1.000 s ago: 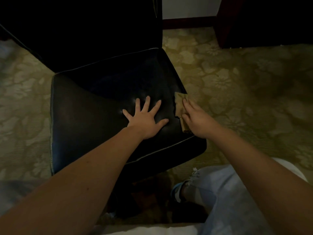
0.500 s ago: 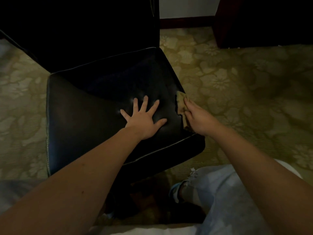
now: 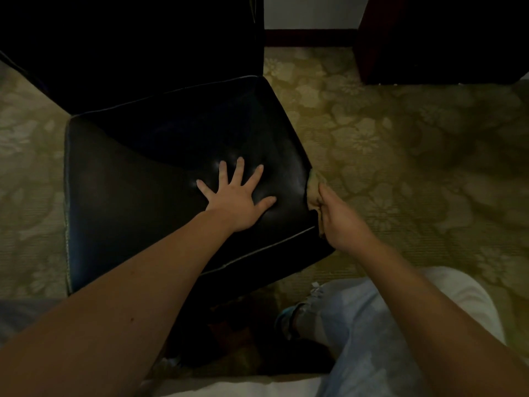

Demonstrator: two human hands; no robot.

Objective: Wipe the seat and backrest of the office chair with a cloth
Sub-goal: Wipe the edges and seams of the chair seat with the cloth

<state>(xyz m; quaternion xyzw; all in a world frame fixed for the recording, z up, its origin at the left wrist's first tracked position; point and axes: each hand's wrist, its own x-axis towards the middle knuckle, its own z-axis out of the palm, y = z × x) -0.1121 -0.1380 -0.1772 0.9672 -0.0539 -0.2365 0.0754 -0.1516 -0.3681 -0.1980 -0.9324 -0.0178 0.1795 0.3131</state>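
Mostly, cloth (image 3: 314,190) beyond right hand (image 3: 342,223) grip, against seat (image 3: 160,179) edge

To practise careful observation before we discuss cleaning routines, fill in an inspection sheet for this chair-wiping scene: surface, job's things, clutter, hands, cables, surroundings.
Surface: black glossy seat with piped edges; the light is too dim to judge dirt.
Job's things: tan cloth at the seat's right edge; backrest dark, upright behind the seat.
Clutter: nothing seen.
Hands: left hand flat on the seat, fingers spread; right hand grips the cloth against the seat's right side.
Cables: nothing seen.
Surroundings: floral carpet; dark furniture upper right; white wall beyond; the person's shoe below the seat.
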